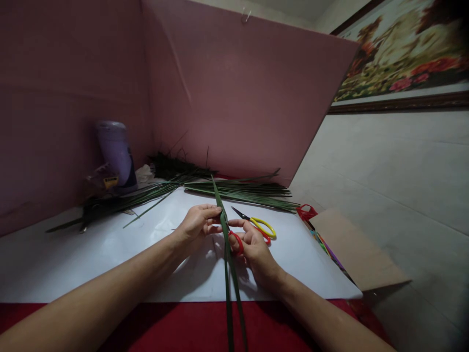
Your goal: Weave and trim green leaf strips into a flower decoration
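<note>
My left hand pinches a long green leaf between thumb and fingers, above the white board. The leaf stands roughly upright in view; its lower part splits into two strips that hang past the near edge. In my right hand is a small pair of scissors with a red handle loop around the thumb. Its blades are close against the leaf and mostly hidden. Just beyond my right fingers lies a second pair of scissors with a yellow handle and dark blades. A further bit of red handle shows beside it; whose it is I cannot tell.
Bundles of long green leaves lie along the back of the white board, with more leaves at left. A purple canister stands at back left. An open cardboard box is at right. Pink panels rise behind.
</note>
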Demonstrator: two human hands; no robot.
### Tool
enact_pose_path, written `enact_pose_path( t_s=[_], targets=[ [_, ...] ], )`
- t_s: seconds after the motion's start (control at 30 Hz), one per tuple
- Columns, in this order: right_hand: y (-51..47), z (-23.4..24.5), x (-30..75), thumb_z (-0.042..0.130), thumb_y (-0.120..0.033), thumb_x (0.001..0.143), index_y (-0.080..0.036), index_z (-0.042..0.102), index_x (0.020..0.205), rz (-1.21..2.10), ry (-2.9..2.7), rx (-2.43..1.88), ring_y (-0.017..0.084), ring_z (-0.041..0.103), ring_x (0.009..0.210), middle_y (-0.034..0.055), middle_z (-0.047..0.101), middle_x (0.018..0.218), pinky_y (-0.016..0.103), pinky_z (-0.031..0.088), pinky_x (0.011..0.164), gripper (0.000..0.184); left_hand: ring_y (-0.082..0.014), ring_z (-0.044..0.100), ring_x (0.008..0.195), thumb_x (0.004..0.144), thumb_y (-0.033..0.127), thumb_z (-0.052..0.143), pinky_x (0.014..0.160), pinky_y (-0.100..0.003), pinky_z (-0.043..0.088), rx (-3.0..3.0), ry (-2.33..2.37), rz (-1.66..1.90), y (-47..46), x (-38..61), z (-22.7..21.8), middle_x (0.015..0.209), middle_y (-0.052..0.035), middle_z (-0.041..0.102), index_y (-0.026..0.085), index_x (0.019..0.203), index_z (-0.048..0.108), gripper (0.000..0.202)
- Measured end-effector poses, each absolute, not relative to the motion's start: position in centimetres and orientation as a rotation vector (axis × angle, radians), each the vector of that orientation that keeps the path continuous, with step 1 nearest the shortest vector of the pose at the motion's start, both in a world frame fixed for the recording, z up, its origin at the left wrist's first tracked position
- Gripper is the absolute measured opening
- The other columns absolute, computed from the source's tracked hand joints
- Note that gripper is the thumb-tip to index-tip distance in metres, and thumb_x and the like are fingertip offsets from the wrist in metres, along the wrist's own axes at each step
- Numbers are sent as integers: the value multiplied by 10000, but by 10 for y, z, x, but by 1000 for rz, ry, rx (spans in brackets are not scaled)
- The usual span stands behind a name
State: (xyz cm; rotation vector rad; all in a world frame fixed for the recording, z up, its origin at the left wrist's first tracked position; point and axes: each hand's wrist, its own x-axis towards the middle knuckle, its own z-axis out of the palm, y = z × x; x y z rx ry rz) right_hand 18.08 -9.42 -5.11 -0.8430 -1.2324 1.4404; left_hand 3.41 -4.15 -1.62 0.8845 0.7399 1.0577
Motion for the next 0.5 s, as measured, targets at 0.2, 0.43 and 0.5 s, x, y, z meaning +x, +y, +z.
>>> enact_pose_path(
  t_s=[0.2,0.43,0.5],
  targets=[
    [-94,-52,181,715,-389,718,-175,442,1043,1432,-1222,-841,41,377,395,-86,511,528,150,272,390,476,-82,536,516,747,72,577,463,-188,491,902,743,1047,-41,34,-16,638,-34,559,70,730,597,26],
    [-92,-52,182,708,-390,724,-176,447,1030,1442,-1214,-830,38,342,390,-94,486,516,152,236,389,455,-70,541,498,751,61,568,461,-168,496,917,731,1004,-41,35,-16,641,-36,568,73,725,586,34],
    [-91,-52,183,707,-381,728,-176,444,1031,1439,-1216,-819,43,350,396,-93,487,513,153,232,390,450,-72,545,505,751,56,567,461,-166,498,919,730,1005,-41,35,-16,644,-37,569,72,727,589,36]
  ],
)
